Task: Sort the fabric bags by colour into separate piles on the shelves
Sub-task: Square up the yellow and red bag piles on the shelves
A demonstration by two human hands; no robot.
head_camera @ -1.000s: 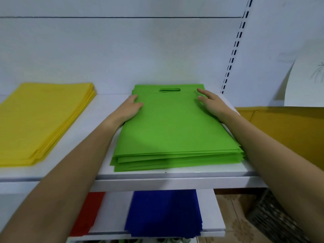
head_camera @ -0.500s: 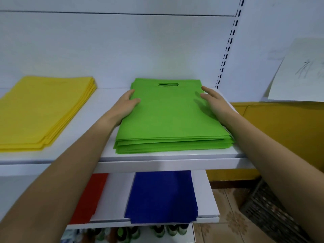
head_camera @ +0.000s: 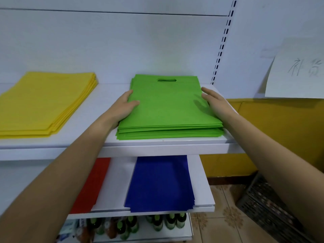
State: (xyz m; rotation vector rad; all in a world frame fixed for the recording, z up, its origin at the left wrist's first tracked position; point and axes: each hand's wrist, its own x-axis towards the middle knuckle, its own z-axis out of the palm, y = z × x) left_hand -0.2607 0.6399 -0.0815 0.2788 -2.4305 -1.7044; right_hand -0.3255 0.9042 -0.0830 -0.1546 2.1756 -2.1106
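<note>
Head view. Under the fingertips, a white top shelf [head_camera: 108, 95], backed by a plain white panel [head_camera: 122, 46]. Past the right fingers [head_camera: 207, 92], a slotted upright [head_camera: 222, 44]. Further right, a paper sheet [head_camera: 296, 74] with handwriting, hung above a yellow wall [head_camera: 280, 128].

Between the two sets of fingers, the green pile [head_camera: 168, 109], flat on the top shelf, with the handle slot at the far end and the edges slightly staggered at the near end. Well to the left of the left fingers [head_camera: 127, 95], the yellow pile [head_camera: 43, 102] on the same shelf, apart from the green one.

Below the wrists, a lower shelf [head_camera: 119, 181] with the blue pile [head_camera: 159, 183]. To its left, the red pile [head_camera: 91, 183], partly hidden behind the left forearm. Lower again, green-capped bottles [head_camera: 166, 221]. Down to the right, tiled floor [head_camera: 222, 216] and a dark crate [head_camera: 266, 204].

At the pile's left edge, the left hand [head_camera: 122, 107], forearm stretched forward. Fingers straight and close together along the side, thumb [head_camera: 135, 103] laid on the topmost bag. Mirrored at the right edge, the right hand [head_camera: 215, 102]. Fingers straight, pressed together, resting on the top bag near its border and pointing away. No pinch in either hand. Cannot tell whether the left fingertips reach under the pile.
</note>
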